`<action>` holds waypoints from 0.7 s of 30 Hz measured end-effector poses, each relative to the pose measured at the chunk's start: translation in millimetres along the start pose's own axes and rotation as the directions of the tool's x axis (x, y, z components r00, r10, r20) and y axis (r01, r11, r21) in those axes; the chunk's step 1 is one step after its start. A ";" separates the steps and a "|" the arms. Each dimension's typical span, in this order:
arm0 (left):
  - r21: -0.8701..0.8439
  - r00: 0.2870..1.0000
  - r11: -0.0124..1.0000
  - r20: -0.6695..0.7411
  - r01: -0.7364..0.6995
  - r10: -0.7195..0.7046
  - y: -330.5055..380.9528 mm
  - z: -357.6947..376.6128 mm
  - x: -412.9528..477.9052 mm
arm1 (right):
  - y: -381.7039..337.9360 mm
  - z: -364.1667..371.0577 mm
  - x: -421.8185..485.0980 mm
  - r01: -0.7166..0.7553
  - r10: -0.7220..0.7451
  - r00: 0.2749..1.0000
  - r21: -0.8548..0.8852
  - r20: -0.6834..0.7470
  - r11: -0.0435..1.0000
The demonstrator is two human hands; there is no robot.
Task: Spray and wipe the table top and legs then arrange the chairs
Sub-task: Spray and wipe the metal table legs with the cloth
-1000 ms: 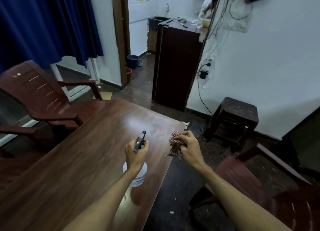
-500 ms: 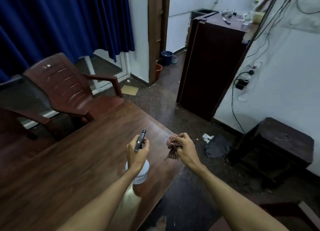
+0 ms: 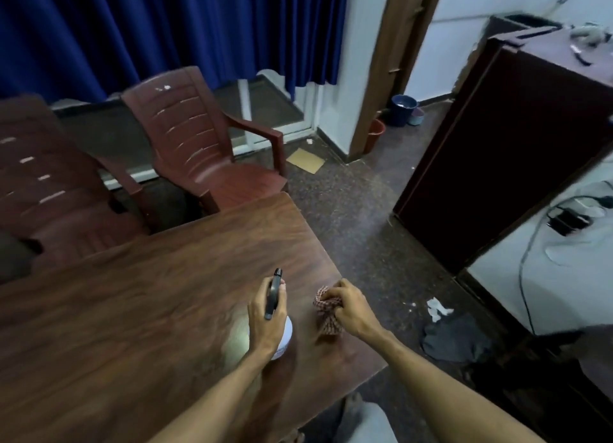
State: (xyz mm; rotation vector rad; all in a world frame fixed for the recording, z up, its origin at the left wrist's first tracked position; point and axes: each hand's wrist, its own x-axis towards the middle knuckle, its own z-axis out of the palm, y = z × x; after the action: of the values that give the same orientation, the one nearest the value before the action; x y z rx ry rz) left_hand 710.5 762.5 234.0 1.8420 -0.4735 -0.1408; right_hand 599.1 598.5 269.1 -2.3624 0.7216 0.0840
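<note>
At the far left we see a brown plastic chair (image 3: pixel 49 190) drawn up to the far edge of the desk (image 3: pixel 132 310). Just right of it a second chair (image 3: pixel 199 150) stands angled near the desk corner. Both are in front of a blue curtain (image 3: pixel 166 28). Over the right end of the desk, the left hand (image 3: pixel 265 320) is wrapped round the neck of a spray bottle (image 3: pixel 284 338), its black nozzle pointing away from us. We cannot tell whether the white base touches the wood. Just beside it, the right hand (image 3: pixel 351 310) is closed tight on a bunched red-checked cloth (image 3: pixel 326 325) near the desk's right edge. Further right, a white paper scrap (image 3: pixel 436 308) and a grey rag (image 3: pixel 454 340) lie on the floor, with a dark cabinet (image 3: pixel 497 164) beyond.
</note>
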 end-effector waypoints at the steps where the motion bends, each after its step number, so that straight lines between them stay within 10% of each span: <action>1: 0.003 0.999 1.000 -0.034 0.025 -0.025 -2.2 3.8 -3.1 | 5.2 0.1 8.8 0.034 -0.033 0.999 -0.013 0.042 0.999; 11: -0.017 0.855 0.977 -0.481 0.213 -0.195 8.5 50.7 -55.4 | 53.1 12.3 66.7 0.385 -0.357 0.823 0.028 0.441 0.923; 21: -0.012 0.744 0.927 -0.592 0.376 -0.309 17.9 76.9 -79.4 | 71.1 14.9 88.9 0.577 -0.438 0.630 -0.008 0.641 0.817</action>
State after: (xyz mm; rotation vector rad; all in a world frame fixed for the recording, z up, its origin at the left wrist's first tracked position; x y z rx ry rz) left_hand 608.4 720.7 214.9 1.9459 0.3088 0.2138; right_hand 639.2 520.3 195.3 -2.4249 -0.3142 0.6847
